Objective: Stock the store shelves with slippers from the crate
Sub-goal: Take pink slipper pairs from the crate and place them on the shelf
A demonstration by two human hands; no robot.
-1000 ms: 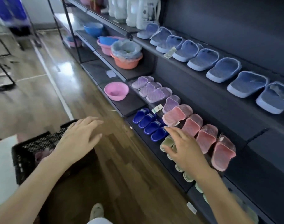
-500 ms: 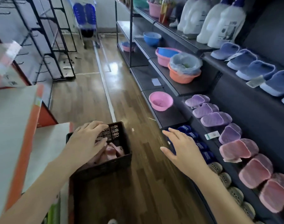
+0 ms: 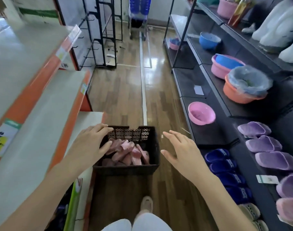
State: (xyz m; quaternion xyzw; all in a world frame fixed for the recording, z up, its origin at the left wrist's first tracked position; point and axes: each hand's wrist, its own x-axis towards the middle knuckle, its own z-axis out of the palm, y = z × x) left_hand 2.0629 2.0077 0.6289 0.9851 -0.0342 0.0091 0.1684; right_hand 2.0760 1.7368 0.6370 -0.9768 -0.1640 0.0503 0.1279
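Your crate (image 3: 125,169) is a black plastic box with lattice-mesh walls. It stands on the glossy plank floor (image 3: 125,97) of the aisle, hard against the front edge of the orange-trimmed white shelf (image 3: 42,122) on your left. Inside lies a loose heap of pink slippers (image 3: 129,154), soft-looking open-toed slides tumbled at all angles, some sole-up. Your left hand (image 3: 90,144) lies over the crate's left rim with its fingers (image 3: 107,145) relaxed and only slightly bent. The tips reach down to the nearest slipper and grip nothing. Your right hand (image 3: 184,154) hovers over the floor just right of the crate, palm down, fingers spread and straight, holding nothing. Half a second ago that hand was over the front edge of the dark shelf (image 3: 209,139) by the blue slippers (image 3: 222,165). It has since swung in toward the crate, and the crate itself now sits nearer the middle of your view. On the dark shelf at your right, fuzzy purple slippers (image 3: 262,144) run in a row above the smooth, glossy blue ones. A round pink plastic basin (image 3: 201,113) sits near the shelf's front edge beyond them.
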